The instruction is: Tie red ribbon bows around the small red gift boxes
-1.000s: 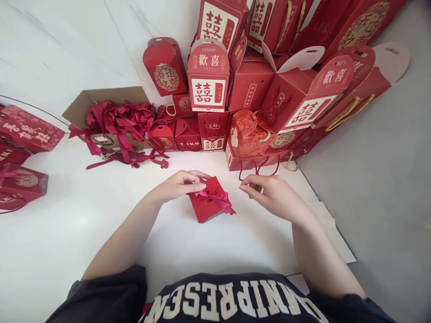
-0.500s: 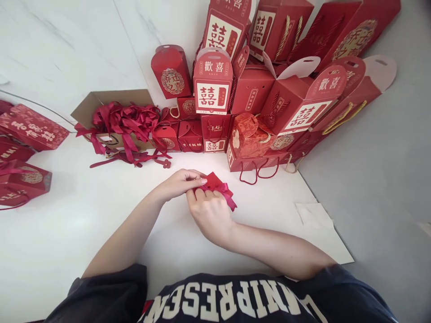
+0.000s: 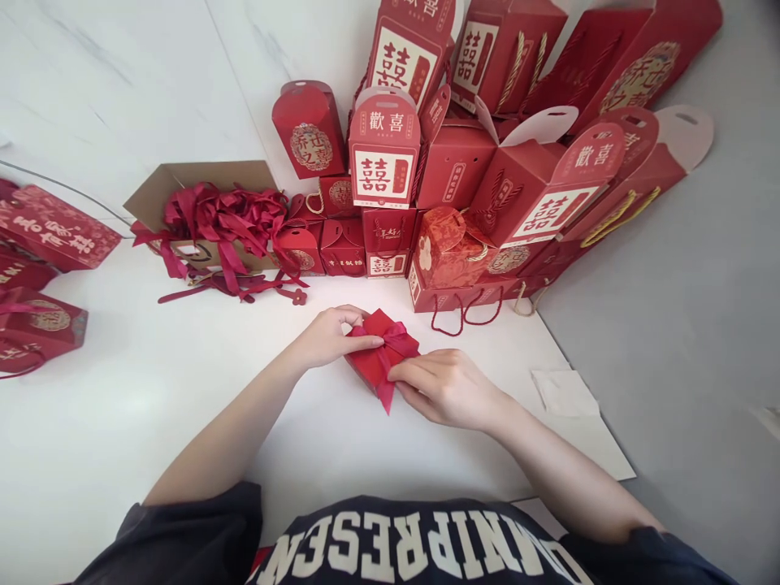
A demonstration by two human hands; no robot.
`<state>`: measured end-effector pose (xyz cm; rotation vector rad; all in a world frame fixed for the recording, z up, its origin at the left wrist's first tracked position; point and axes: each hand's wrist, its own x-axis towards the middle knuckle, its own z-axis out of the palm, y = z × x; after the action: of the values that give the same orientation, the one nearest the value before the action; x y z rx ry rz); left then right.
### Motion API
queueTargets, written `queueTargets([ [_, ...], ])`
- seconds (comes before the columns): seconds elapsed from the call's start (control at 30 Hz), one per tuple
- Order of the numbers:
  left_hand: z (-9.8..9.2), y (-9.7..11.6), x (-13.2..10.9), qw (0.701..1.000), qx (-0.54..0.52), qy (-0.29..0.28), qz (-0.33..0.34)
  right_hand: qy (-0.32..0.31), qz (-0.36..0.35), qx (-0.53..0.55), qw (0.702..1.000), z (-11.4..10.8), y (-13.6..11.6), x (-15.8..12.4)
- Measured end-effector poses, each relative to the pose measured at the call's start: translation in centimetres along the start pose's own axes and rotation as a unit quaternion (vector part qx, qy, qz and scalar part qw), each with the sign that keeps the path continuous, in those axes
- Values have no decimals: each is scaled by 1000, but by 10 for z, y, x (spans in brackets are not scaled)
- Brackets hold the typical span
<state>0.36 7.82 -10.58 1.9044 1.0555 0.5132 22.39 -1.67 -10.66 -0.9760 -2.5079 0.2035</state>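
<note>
A small red gift box (image 3: 366, 363) sits on the white table in front of me, with a dark pink ribbon (image 3: 397, 338) tied in a bow across its top. My left hand (image 3: 334, 335) grips the box from its left side, thumb lying over the top by the knot and fingers behind. On the near right side, my right hand (image 3: 448, 388) pinches a ribbon tail that hangs down over the box's front. Part of the box's right side is hidden behind that hand.
An open cardboard box (image 3: 201, 175) full of tangled red ribbons (image 3: 223, 215) stands at the back left. Stacked red gift boxes (image 3: 385, 150) fill the back and right. More red boxes (image 3: 42, 325) lie far left. A white paper piece (image 3: 565, 392) lies at the right edge.
My right hand has moved right and slightly down, off the box's top, and now pinches a ribbon tail. The box and its bow have come into fuller view. My left thumb has shifted onto the knot area.
</note>
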Motion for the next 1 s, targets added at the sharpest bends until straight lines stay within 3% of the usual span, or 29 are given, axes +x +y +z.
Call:
queueTargets([
  [0.17,5,-5,1,999,-22,-27,-6,-76,3,14,997,-6,6,-21],
  [0.27,4,-5,0,999,-34,-32,-15,-87,116,125,981,-3,8,-25],
  [0.37,1,-3,0,997,-50,-52,-17,-35,312,216,924,3,14,-26],
  [0.43,0,-2,0,996,-54,-63,-17,-39,384,268,883,8,19,-25],
  [0.6,2,-1,0,999,-29,-45,-5,-69,368,495,784,16,23,-29],
  [0.73,3,-3,-1,999,23,-18,13,-98,367,579,721,19,14,-35],
  [0.8,3,-3,-1,999,44,-10,21,-112,364,579,721,26,8,-35],
  [0.87,3,-1,-1,999,42,-17,27,-110,360,557,740,37,3,-33],
  [1.0,5,6,-3,998,45,-20,31,-107,342,441,823,44,4,-27],
])
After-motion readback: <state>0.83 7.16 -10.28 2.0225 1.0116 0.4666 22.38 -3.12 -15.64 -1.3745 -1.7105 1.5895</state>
